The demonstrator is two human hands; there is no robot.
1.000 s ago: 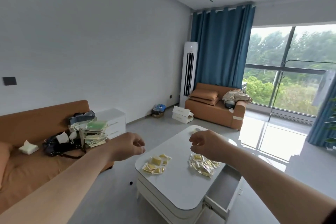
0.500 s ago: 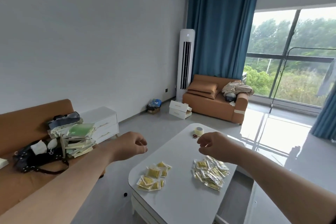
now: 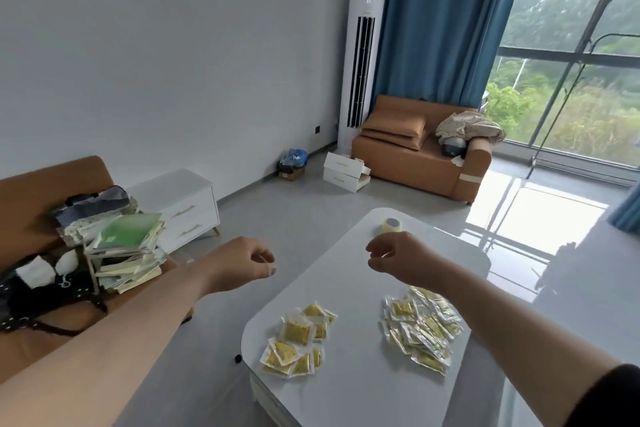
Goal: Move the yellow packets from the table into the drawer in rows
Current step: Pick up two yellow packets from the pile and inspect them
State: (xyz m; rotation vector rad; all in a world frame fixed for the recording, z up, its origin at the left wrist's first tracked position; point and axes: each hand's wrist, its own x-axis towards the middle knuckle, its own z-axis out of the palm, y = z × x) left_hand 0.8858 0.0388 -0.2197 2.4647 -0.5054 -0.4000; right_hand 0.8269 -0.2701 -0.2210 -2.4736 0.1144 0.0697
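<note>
on the far left, a stack of books and folders [image 3: 124, 253] leans on the orange sofa [image 3: 52, 184], well apart from my work. my left hand [image 3: 242, 267] hangs in the air beside the left edge of the white table [image 3: 353, 305], over the floor. its fingers are loosely curled and it holds nothing. lower and to the right of it, the smaller heap of yellow packets [image 3: 298, 340] lies near the left edge of the table.

my right hand [image 3: 398, 260] hovers above the middle of the table, also loosely curled and with nothing in it, just in front of a roll of tape [image 3: 391, 225]. the bigger heap of yellow packets [image 3: 422, 329] lies beside my right forearm, near the right edge.

i think the two heaps lie apart so that each hand can take from its own side. both hands are raised and free, so i judge the picking up is not yet begun. the drawer is not in this view, and i cannot say where it opens.
</note>
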